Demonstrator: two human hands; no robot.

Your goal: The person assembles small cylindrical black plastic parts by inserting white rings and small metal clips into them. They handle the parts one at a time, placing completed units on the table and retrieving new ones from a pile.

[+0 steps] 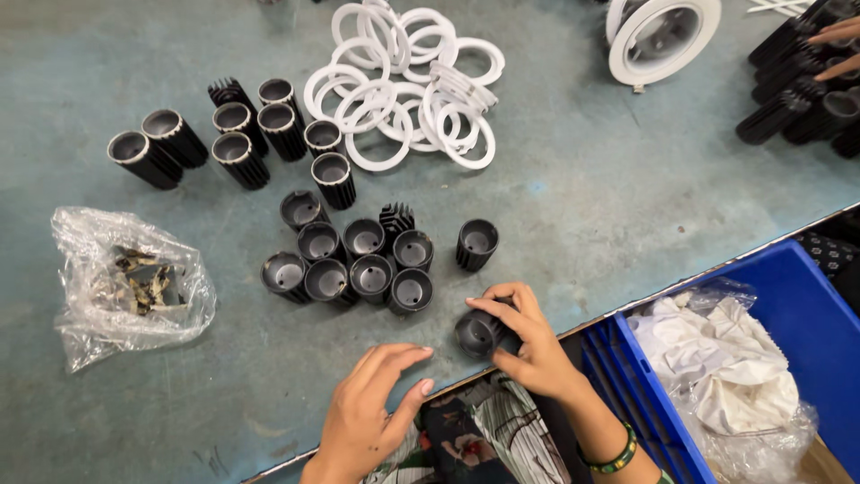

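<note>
Plastic bag (125, 287) left; blue crate (806, 314) right

left hand (367, 408): fingers curled, palm down, empty | right hand (528, 345): fingers closed in a grip

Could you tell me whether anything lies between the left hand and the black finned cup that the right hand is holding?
Nothing visible does. The left hand rests at the table edge, and only bare table surface separates it from the black finned cup gripped by the right hand. The cluster of cups sits farther back, out of that line.
</note>
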